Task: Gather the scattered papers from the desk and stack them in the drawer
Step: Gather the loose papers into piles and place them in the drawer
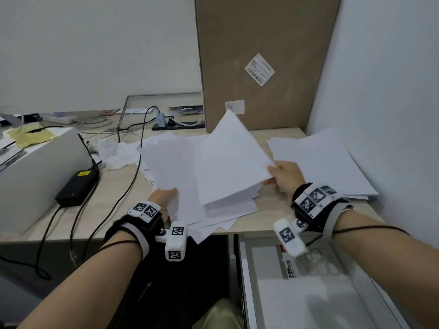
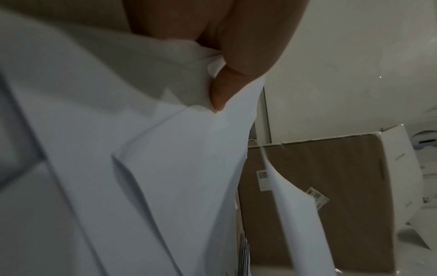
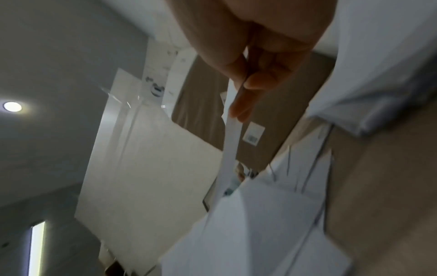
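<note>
White papers (image 1: 175,162) lie spread over the middle of the wooden desk (image 1: 114,205). My right hand (image 1: 272,175) pinches the right edge of a thick bundle of sheets (image 1: 228,162), tilted up off the pile. In the right wrist view the thumb and fingers (image 3: 257,82) clamp that paper edge (image 3: 230,147). My left hand (image 1: 167,194) grips the lower left sheets, its fingers hidden beneath them. In the left wrist view the thumb (image 2: 236,61) presses onto a sheet (image 2: 184,168). Another paper pile (image 1: 320,162) lies at the right by the wall. The open drawer (image 1: 242,269) is below the desk edge at the right.
A tall cardboard box (image 1: 261,62) leans against the back wall. A white box (image 1: 35,174), a black power adapter (image 1: 78,186) and cables (image 1: 128,186) take up the left side. Crumpled tissue (image 1: 114,153) lies behind the papers. Some flat items sit inside the drawer.
</note>
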### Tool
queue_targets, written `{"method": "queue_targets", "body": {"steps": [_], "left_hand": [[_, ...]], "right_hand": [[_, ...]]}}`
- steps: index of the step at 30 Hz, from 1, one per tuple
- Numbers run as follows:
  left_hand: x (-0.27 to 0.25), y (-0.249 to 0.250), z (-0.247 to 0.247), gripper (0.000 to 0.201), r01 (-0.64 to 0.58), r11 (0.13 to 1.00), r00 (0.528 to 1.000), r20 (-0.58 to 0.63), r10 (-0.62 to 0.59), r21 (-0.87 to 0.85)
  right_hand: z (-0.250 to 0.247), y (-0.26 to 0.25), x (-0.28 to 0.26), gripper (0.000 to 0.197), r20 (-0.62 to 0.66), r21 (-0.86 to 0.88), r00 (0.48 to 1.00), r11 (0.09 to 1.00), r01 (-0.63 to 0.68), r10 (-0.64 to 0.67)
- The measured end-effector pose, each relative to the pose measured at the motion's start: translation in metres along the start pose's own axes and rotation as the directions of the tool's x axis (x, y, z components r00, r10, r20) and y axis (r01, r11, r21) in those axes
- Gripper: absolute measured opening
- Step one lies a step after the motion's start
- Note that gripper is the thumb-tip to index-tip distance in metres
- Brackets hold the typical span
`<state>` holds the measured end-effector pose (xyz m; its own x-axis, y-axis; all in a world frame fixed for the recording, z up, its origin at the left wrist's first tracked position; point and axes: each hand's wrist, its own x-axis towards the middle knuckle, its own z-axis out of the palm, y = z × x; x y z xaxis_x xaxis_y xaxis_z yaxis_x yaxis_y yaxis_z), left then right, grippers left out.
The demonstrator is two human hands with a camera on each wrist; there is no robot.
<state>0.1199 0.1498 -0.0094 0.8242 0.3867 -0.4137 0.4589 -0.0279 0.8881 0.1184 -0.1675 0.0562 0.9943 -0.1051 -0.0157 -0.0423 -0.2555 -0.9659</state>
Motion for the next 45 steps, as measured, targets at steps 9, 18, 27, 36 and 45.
{"method": "queue_targets", "body": {"steps": [9, 18, 27, 36, 45], "left_hand": [[-0.022, 0.011, 0.004, 0.038, -0.085, 0.947, 0.996, 0.05, 0.073, 0.31], [-0.047, 0.037, -0.012, 0.04, -0.299, 0.94, 0.933, 0.158, 0.324, -0.162], [-0.065, 0.126, -0.001, 0.05, -0.515, 0.82, 0.815, 0.154, 0.559, -0.249], [-0.071, 0.147, 0.004, 0.048, -0.563, 0.773, 0.758, 0.19, 0.624, -0.292], [-0.068, 0.16, -0.004, 0.077, -0.629, 0.732, 0.706, 0.202, 0.679, -0.262]], "right_hand": [[0.019, 0.019, 0.0, 0.038, 0.182, -0.475, 0.982, 0.879, 0.039, 0.055], [-0.013, -0.03, 0.036, 0.075, 0.281, -0.136, 0.96, 0.991, 0.021, 0.018], [-0.021, -0.104, 0.038, 0.02, 0.174, 0.125, 0.944, 0.957, 0.263, -0.282], [0.012, -0.082, 0.033, 0.044, 0.105, 0.233, 0.942, 0.929, 0.288, -0.319], [0.018, -0.069, 0.04, 0.057, -0.002, 0.398, 0.966, 0.886, 0.238, -0.259]]}}
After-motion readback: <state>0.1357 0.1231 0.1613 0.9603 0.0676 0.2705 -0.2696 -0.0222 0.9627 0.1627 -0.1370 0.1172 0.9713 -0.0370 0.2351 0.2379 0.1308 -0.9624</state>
